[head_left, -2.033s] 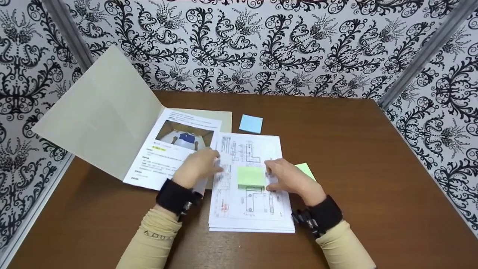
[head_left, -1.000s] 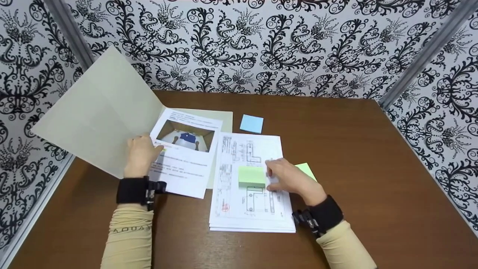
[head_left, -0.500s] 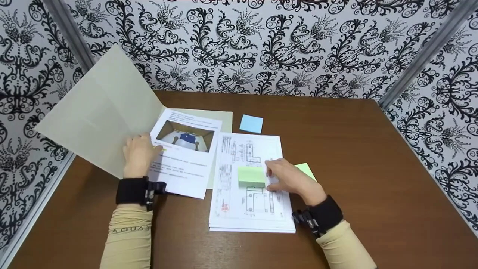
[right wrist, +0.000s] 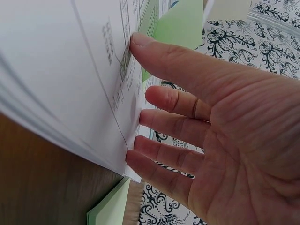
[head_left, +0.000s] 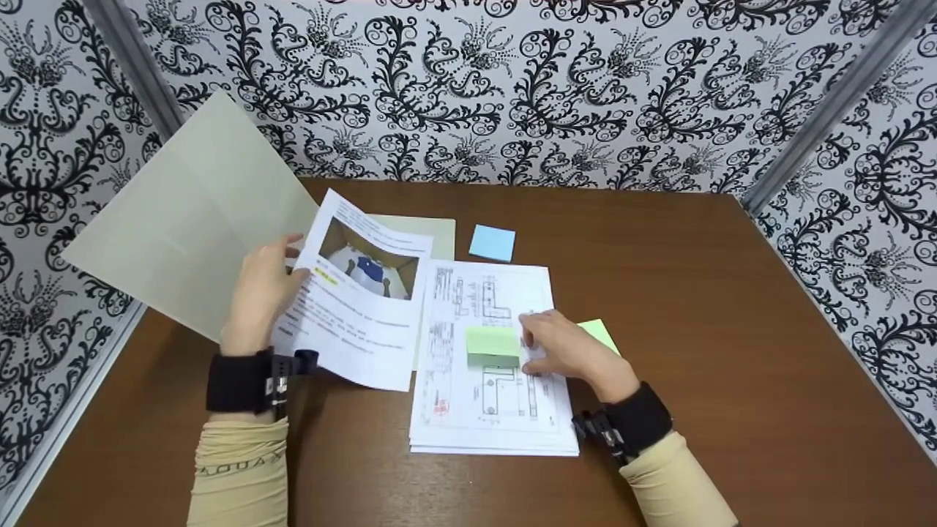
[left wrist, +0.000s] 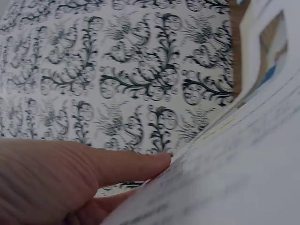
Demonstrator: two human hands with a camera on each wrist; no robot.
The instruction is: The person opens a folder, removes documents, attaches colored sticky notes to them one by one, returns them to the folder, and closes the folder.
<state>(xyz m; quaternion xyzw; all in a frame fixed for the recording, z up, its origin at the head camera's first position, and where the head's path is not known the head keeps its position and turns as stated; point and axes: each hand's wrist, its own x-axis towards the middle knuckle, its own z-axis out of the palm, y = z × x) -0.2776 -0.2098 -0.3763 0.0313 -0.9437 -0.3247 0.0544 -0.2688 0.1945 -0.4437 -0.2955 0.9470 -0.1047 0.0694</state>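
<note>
In the head view my left hand (head_left: 262,293) pinches the left edge of a printed sheet (head_left: 351,329) with a photo on it. That edge is raised and the sheet bows over an open beige folder (head_left: 194,212). The left wrist view shows the thumb (left wrist: 126,166) on the sheet's printed face, with the fingers partly hidden behind it. My right hand (head_left: 575,350) rests on a stack of papers (head_left: 450,432) with technical drawings, its fingertips touching the top page. Just left of those fingertips, a green sticky note pad (head_left: 492,345) lies on the stack.
A blue sticky note pad (head_left: 492,243) lies on the brown table (head_left: 673,256) behind the stack. Another green pad (head_left: 600,335) shows partly beyond my right hand. The folder's cover stands tilted up at the left, near the patterned wall (head_left: 468,88).
My left hand moved left from beside the paper stack to the folder sheet's left edge, then lifted that edge. My right hand stayed in place on the stack.
</note>
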